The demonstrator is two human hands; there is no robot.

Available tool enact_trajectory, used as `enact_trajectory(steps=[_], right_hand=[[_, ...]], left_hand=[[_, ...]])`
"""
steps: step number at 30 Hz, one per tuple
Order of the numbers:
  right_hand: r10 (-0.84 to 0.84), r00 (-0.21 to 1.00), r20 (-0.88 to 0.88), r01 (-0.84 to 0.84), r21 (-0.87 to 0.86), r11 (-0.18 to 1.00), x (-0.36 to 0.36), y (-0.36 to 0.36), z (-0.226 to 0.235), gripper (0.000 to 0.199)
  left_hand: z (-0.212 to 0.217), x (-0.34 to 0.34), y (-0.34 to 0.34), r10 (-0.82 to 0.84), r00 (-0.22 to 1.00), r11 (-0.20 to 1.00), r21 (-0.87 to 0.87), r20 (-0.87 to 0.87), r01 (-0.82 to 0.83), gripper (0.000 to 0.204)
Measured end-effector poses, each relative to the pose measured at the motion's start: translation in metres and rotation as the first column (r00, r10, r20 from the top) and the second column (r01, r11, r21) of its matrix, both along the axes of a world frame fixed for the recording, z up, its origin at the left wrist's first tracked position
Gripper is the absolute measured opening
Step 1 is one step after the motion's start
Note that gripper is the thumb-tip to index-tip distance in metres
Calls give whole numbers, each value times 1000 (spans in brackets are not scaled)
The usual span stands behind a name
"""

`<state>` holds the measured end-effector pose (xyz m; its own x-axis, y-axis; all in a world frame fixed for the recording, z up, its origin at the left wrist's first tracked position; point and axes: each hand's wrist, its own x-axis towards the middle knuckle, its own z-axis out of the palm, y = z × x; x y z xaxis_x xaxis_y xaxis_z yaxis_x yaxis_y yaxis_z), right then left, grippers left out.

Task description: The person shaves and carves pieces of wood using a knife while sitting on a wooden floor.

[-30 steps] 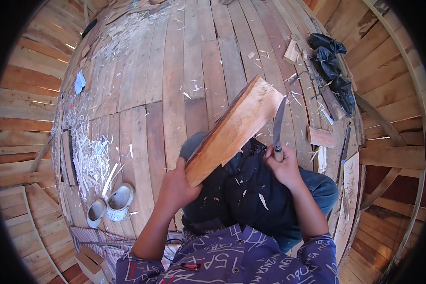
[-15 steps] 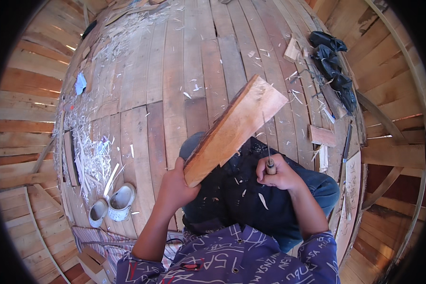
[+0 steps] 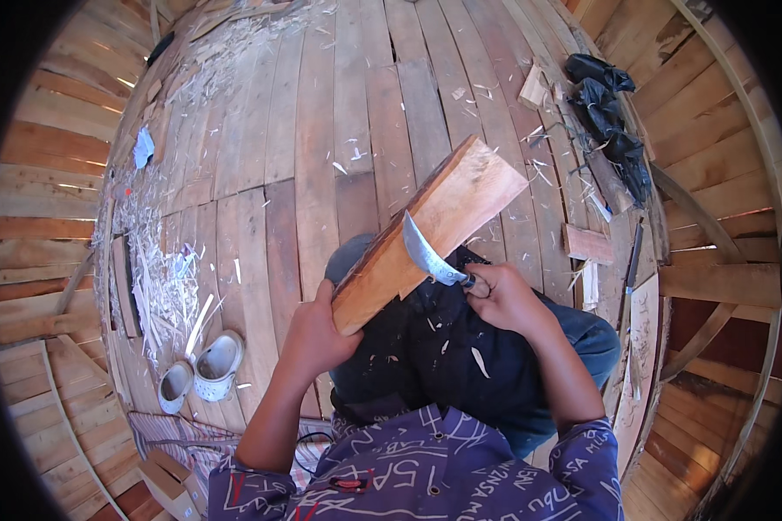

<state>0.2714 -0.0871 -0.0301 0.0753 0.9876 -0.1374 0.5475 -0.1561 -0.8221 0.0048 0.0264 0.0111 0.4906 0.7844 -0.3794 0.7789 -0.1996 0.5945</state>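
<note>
Head view: near left, a tan cardboard box (image 3: 167, 488) sits beside a striped cloth (image 3: 175, 429). Slightly farther, still left, a pair of whitish clogs (image 3: 219, 358) rests on the plank floor (image 3: 326, 130). Centre: a dark cloth (image 3: 434, 365), flecked with wood chips, covers the lap.

Left hand (image 3: 321, 328): clenched on the near left end of a thick, reddish-tan wooden block (image 3: 460, 208). Block held slantwise above the lap, its far end pointing right.

Right hand (image 3: 504, 300): fingers wrapped round the handle of a curved, grey metal-bladed knife (image 3: 424, 254). Blade overlaps the block's face, tip toward far left; contact with the wood cannot be told.

Left of the block, pale shavings (image 3: 161, 300) heaped on the floor. Far right: crumpled black plastic bags (image 3: 601, 108).
</note>
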Motion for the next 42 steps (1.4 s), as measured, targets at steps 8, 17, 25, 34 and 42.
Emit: enact_trajectory(steps=[8, 17, 25, 34, 42], right_hand=[[-227, 909, -350, 277, 101, 955, -11, -8, -1, 9], [67, 983, -169, -72, -24, 997, -1, -1, 1, 11], [-389, 880, -271, 421, 71, 904, -10, -3, 0, 10], [-398, 914, -85, 399, 0, 917, -14, 1, 13, 8], [-519, 795, -313, 529, -60, 846, 26, -34, 17, 7]], left_hand=[[-9, -4, -1, 25, 998, 1000, -20, 62, -24, 44], [0, -3, 3, 19, 997, 995, -95, 75, -12, 44], [-1, -3, 3, 48, 997, 991, -125, 64, -40, 43], [-1, -8, 3, 34, 998, 990, -138, 53, -26, 45], [-1, -25, 5, -46, 982, 973, -214, 184, 85, 52]])
